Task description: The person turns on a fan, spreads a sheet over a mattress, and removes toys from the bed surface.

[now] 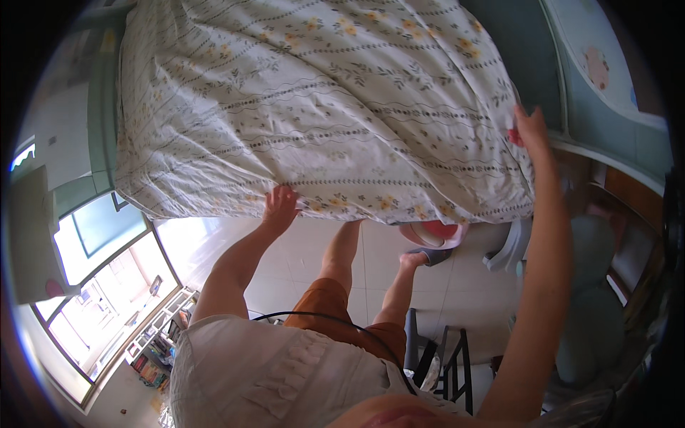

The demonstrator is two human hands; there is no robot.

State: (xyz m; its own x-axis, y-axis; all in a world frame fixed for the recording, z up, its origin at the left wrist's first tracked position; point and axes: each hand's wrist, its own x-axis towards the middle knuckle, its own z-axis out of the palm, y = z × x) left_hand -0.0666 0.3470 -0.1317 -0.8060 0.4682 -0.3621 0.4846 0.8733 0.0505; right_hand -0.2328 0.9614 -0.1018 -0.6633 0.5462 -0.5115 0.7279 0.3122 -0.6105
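Observation:
A white bed sheet (307,114) with yellow flowers, grey leaves and dark dotted stripes covers the bed in front of me. Creases run slantwise across it, and it hangs down over the near edge. My left hand (282,207) is at that near edge, its fingers bent over the cloth. Farther off, my right hand (529,128) has hold of the sheet's right side by the bed's corner. Its fingers are curled at the cloth and partly hidden, with a slight blur.
A blue-green headboard-like panel (606,121) borders the bed on the right. Below the near edge are a pink and white basin (435,231) and a grey chair leg (508,246). A black metal frame (453,364) stands behind me. Bookshelves (153,349) line the window at left.

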